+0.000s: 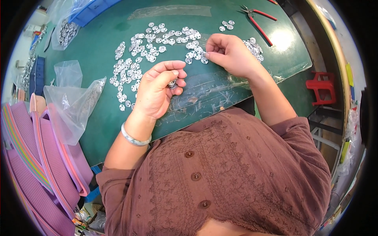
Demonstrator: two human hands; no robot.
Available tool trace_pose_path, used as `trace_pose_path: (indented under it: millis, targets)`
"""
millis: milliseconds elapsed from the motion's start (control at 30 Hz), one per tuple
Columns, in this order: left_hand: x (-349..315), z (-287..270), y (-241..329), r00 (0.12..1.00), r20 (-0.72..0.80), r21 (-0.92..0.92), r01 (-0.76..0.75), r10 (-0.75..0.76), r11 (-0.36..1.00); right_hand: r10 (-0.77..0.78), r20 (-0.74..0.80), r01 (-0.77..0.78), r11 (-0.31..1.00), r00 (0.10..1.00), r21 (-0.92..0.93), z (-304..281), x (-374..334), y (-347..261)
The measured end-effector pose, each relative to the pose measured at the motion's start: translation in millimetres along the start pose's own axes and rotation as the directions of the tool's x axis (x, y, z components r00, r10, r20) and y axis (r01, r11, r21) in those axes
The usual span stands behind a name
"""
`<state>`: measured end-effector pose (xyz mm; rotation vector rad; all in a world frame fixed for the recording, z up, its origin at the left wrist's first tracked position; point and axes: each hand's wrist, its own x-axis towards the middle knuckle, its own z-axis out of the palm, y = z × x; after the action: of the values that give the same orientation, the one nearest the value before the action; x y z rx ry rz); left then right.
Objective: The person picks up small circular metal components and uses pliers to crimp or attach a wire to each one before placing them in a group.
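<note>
The left hand (157,88) is curled, its thumb and fingers pressed together around a few small metal discs (172,83) that peek out between the fingertips. The right hand (230,53) is pinched shut, thumb against forefinger, on one small piece at its tips, too small to make out clearly; it rests just at the edge of the scattered discs (151,49) spread over the table in front of both hands. A smaller heap of discs (254,47) lies just behind the right hand, and a few more discs (227,25) sit further back. The green table (106,129) has a clear plastic sheet (208,88) taped on it under the hands. Red-handled pliers (258,19) lie at the far right, empty plastic bags (73,102) at the left, beside pink woven straps (43,157). A red stool (325,86) stands on the floor to the right.
</note>
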<state>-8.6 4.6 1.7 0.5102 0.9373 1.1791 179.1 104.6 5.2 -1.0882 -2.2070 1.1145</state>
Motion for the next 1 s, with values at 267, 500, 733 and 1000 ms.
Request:
trace_pose_path:
  millis: [267,500,733,1000]
  targets:
    - [0,4,-5,0.997,-0.022,0.034,-0.068,0.069,0.997,0.120,0.229,-0.258,0.481,0.966,0.838,25,-10,-31]
    - [-1,0,-6,0.982,-0.078,0.039,-0.169,0.172,0.985,0.175,0.172,-0.235,0.460,0.969,0.856,41,-9,-28]
    - [-1,0,-5,0.979,-0.107,0.072,-0.169,0.176,0.983,0.151,0.204,-0.253,0.492,0.967,0.833,40,-11,-29]
    - [-1,0,-5,0.974,-0.109,0.108,-0.189,0.200,0.976,0.140,0.224,-0.262,0.618,0.965,0.741,40,-13,-27]
